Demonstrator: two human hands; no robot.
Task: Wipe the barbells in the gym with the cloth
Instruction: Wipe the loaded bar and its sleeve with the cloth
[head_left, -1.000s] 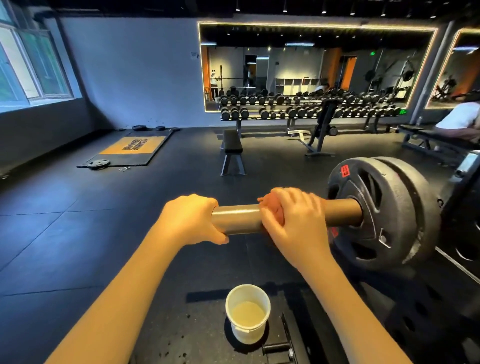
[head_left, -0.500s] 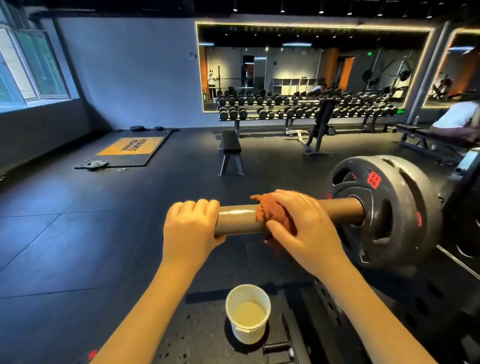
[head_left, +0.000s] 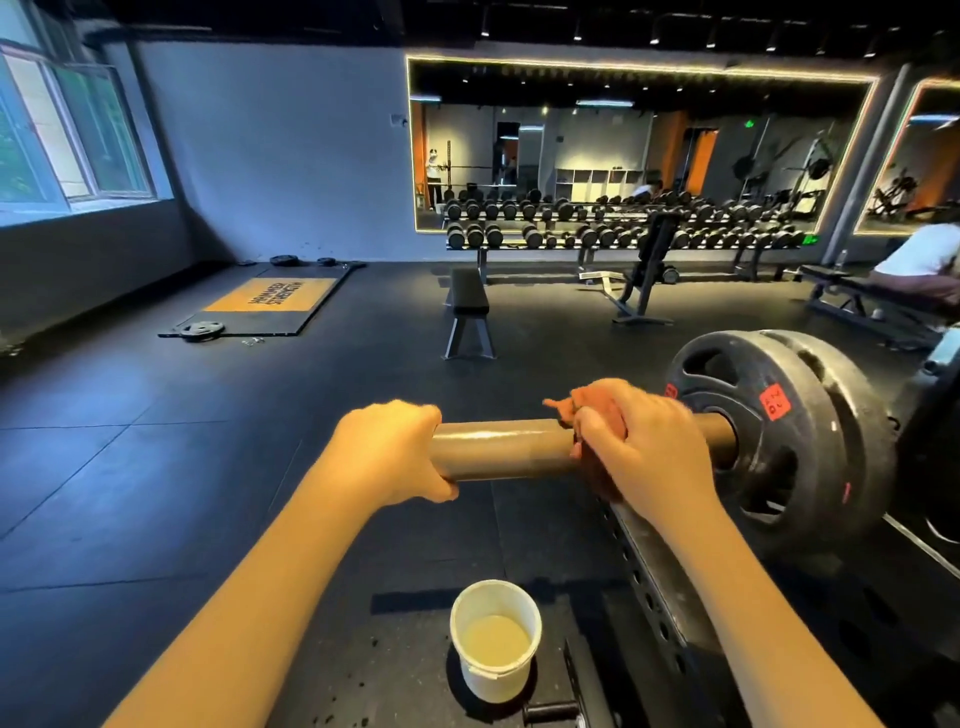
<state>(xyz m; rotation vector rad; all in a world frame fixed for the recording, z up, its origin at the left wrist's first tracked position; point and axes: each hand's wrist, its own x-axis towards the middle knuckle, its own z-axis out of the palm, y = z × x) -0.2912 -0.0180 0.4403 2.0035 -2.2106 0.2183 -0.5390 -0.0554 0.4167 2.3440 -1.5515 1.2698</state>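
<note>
Rust-orange cloth (head_left: 610, 418) wraps the smooth cylindrical barbell (head_left: 498, 449).

HAMMER STRENGTH upside down on orange floor mat (head_left: 270, 295), red sticker (head_left: 774, 402) on weight plate (head_left: 727, 374), digits unclear

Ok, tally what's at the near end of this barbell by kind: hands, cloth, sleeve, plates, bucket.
hands: 2, left hand and right hand
cloth: 1
barbell sleeve: 1
weight plates: 2, front plate and rear plate
bucket: 1
Total: 7
</note>
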